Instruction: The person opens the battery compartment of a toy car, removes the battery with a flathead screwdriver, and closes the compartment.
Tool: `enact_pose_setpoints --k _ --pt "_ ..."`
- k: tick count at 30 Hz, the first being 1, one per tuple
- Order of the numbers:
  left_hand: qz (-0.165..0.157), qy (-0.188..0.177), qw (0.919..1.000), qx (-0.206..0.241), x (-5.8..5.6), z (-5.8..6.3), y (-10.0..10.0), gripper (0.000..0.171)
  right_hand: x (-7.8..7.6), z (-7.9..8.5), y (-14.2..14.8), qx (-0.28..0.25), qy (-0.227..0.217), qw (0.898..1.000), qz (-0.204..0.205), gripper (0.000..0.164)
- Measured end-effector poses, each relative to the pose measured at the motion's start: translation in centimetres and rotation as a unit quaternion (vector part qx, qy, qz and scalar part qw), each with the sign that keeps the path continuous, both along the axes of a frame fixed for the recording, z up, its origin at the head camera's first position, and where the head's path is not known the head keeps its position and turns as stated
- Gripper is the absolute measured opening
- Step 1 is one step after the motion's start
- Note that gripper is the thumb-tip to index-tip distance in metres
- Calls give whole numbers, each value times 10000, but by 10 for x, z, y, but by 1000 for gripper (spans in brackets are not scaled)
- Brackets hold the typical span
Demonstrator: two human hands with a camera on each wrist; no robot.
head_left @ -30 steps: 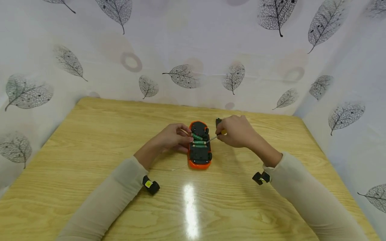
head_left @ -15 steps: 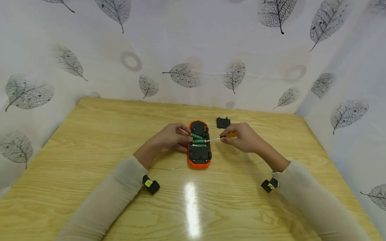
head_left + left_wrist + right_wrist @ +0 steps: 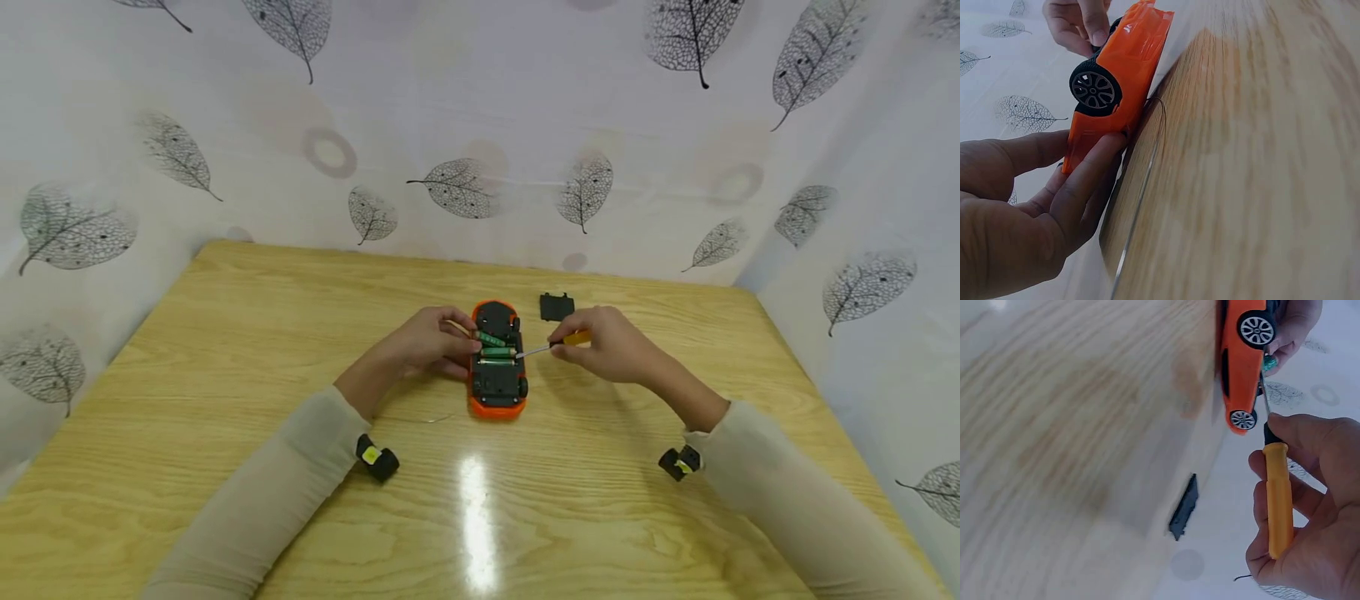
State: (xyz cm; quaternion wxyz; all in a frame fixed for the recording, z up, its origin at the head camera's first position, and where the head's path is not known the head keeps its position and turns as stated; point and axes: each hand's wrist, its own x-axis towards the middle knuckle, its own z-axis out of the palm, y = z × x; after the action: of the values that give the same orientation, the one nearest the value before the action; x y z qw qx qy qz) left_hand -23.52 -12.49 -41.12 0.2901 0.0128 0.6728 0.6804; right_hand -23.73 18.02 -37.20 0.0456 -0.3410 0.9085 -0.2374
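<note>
An orange toy car [image 3: 498, 407] lies upside down, its black underside facing up. Three green batteries sit in its bay, and the far battery [image 3: 491, 339] is tilted with one end raised. My left hand [image 3: 431, 343] grips the car's left side, thumb by the batteries; in the left wrist view its fingers wrap the orange body [image 3: 1132, 62]. Between thumb and fingers, my right hand [image 3: 611, 343] holds a screwdriver [image 3: 1280, 500] with a yellow handle. Its metal shaft [image 3: 534, 350] reaches left, with the tip at the right end of the middle battery [image 3: 498, 352].
A black battery cover [image 3: 557, 307] lies on the wooden table [image 3: 300, 500] beyond the right hand. Left of the car, a thin wire [image 3: 1141, 200] runs along the tabletop. A leaf-patterned cloth [image 3: 465, 100] hangs behind the table.
My right hand has shifted right and a little nearer, uncovering the battery cover and more of the screwdriver, which is now flatter. The left hand and car stay put.
</note>
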Motion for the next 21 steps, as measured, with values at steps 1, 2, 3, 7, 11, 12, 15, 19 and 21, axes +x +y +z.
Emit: enact_pose_setpoints --k 1,2,3,7,11,12,15,19,21 --pt "8 -10 10000 -3 0 0 0 36 1 3 -1 117 79 9999 28 10" --pt "12 -12 10000 -7 0 0 0 36 2 6 -2 231 175 9996 51 10" --pt "14 -10 10000 -13 0 0 0 36 3 9 -4 333 268 9991 81 10" --pt "16 -8 10000 -9 -1 -1 0 36 6 20 -11 714 605 9953 232 10" --pt "11 4 10000 1 -1 -2 -1 36 9 26 -18 1049 834 9906 271 10" --pt "8 -3 10000 6 -2 -2 -1 36 9 27 -19 1121 865 9896 250 10" --pt "0 -26 10000 38 -2 -3 0 37 11 31 -25 1317 919 9869 177 10" --pt "-10 -45 10000 68 -2 -2 0 37 12 35 -32 1511 943 9840 110 9" --pt "-17 -44 10000 82 -2 -2 0 37 13 37 -36 1638 970 9817 102 9"
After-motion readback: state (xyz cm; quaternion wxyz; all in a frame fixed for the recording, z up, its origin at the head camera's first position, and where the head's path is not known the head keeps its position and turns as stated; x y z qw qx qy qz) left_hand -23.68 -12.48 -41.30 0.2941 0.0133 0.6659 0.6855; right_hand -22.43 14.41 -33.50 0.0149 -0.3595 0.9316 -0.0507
